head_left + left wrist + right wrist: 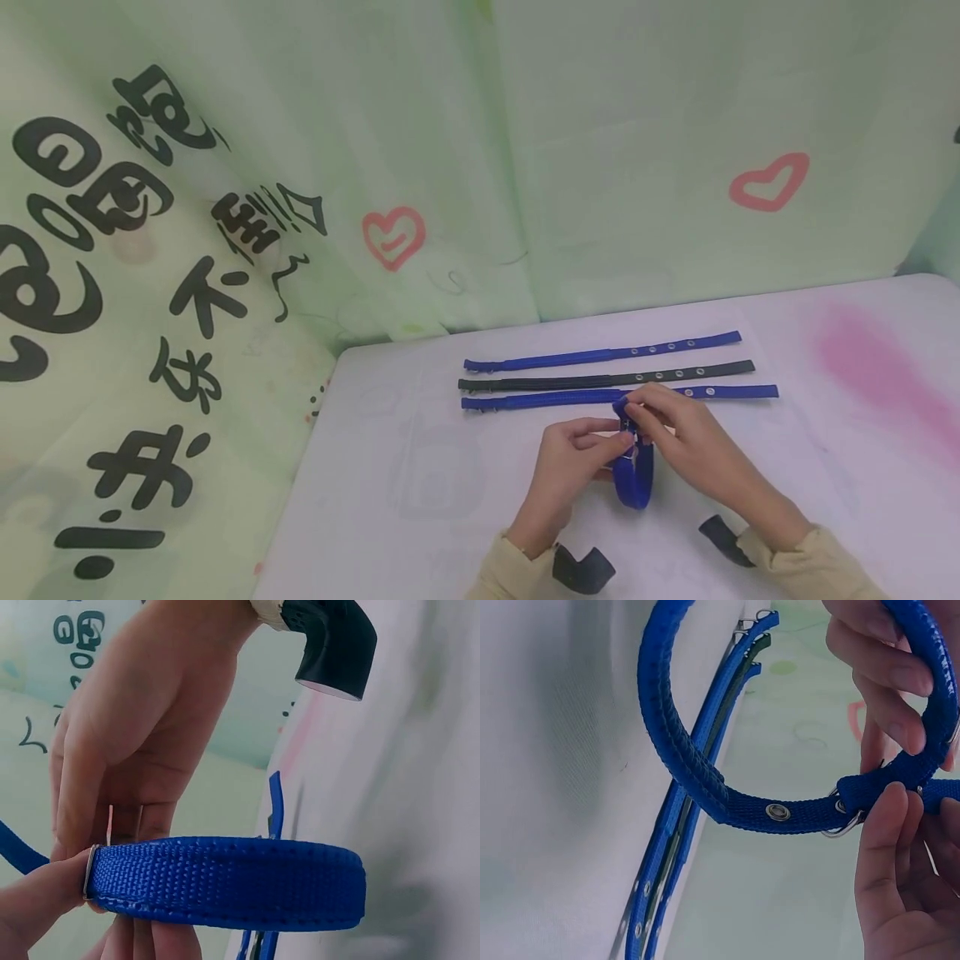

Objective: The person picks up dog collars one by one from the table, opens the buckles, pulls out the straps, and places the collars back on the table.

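Note:
A blue webbing collar (633,487) is bent into a loop and held above the table between both hands. My left hand (570,458) pinches it at the metal buckle, thumb on the near side. With thumb and fingertips, my right hand (686,429) grips the strap just above the buckle. In the right wrist view the loop (667,712) hangs open, with a metal eyelet (778,811) beside a metal ring (844,825). The left wrist view shows the padded band (225,881) and a metal loop (91,874) around it at the left thumb. Fingers partly hide the buckle.
Behind the hands, a far blue collar (562,360), a black collar (562,383) and a nearer blue collar (555,400) lie flat, side by side, on the white table (360,467). Black wrist pieces (583,571) show at both sleeves. A printed curtain (622,125) stands behind.

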`<state>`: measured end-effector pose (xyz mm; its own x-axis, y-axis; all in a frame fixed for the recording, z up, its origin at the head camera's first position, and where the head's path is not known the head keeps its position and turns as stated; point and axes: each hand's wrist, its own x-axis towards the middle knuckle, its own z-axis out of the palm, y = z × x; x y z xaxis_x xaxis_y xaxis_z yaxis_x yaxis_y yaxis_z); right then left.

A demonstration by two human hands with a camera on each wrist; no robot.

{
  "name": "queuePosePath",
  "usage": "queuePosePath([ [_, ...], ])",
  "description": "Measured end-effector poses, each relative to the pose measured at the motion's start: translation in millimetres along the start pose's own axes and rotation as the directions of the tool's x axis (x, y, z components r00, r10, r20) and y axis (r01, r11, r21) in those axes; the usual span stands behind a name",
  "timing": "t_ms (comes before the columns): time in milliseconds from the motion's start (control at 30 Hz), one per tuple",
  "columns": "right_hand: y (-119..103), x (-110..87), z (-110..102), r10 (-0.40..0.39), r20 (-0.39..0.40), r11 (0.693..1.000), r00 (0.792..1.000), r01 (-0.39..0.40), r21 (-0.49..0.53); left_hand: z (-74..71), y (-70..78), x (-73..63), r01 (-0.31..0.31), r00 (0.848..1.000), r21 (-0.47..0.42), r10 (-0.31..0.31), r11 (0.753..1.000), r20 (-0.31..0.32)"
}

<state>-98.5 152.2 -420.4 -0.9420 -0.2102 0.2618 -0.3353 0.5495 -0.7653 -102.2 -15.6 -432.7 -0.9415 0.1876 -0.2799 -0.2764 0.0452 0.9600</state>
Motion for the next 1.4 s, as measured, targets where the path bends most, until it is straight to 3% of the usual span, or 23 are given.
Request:
queuePosePath([
  [233,2.4,-0.6,1.9,-0.066,-0.024,0.998,0.998,0.065,-0.012,-0.4,-1.3,-0.2,0.017,1.0,-0.018,-0.017,1.0,-0.002],
  [367,2.6,-0.9,1.3,-0.073,-0.027,0.997,0.997,0.074,0.004,0.2,-1.0,-0.7,-0.008,1.0,-0.028,0.008,1.0,0.004],
  [733,2.0,1.2,-0.9,-0.119,-0.058,0.993,0.991,0.118,-0.025,7.2,-0.2,-2.0,-0.006,0.996,-0.013,0.005,1.0,-0.093],
  [1100,3.1,1.7,0.3,-0.056,-0.056,0.996,0.997,0.052,-0.07,6.8,1.3,-5.3,-0.056,0.994,-0.006,0.055,0.998,-0.09],
  [1400,2.6,-0.9,2.0,-0.165,-0.157,0.98,0.974,0.144,-0.14,6.9,2.6,-8.5,-0.051,0.993,0.021,0.053,0.998,-0.101],
])
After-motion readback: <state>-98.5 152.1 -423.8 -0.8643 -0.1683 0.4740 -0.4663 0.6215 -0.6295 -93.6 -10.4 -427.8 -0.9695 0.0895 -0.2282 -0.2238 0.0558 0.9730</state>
